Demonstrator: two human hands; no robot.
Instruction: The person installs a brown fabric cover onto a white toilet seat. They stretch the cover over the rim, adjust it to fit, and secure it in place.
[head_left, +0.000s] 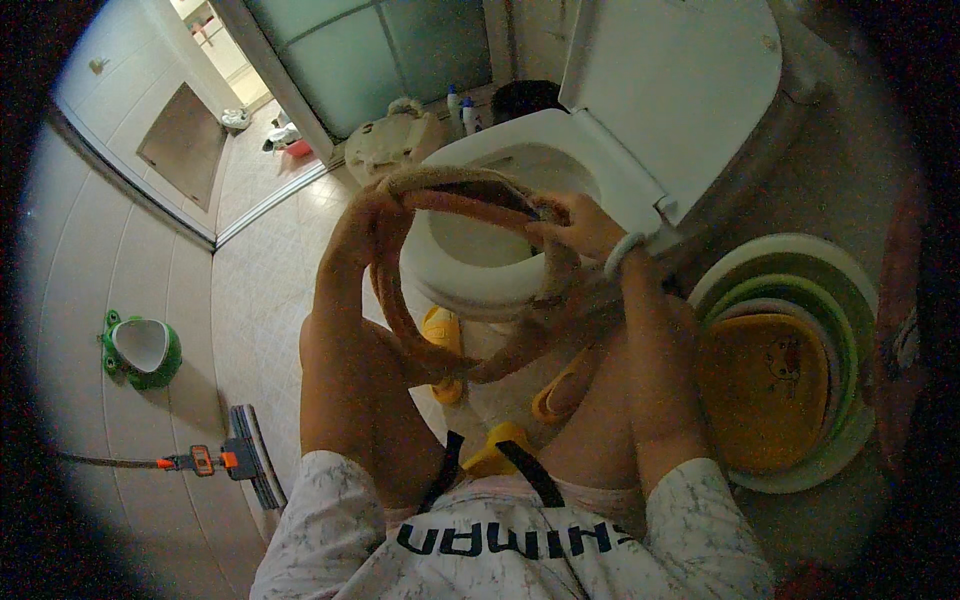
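A soft, brownish plush toilet seat cover [450, 178] hangs between my hands as a loose ring, above my knees and in front of the toilet. My left hand [382, 218] is closed round its left side. At the upper right of the ring, the fingers of my right hand [580, 228] pinch the fabric; a pale band circles that wrist. Behind the cover stands the white toilet [460, 285], its bowl uncovered and its lid [680, 90] raised. The ring's upper part overlaps the bowl in view; whether it touches the rim I cannot tell.
Nested basins [765, 390] stand at the right. Yellow slippers [440, 330] are on the floor below the cover. A green frog-shaped urinal [145, 350] and a mop head [250, 455] are at the left. Bottles [468, 115] and a beige stool [385, 145] stand near the glass door [370, 60].
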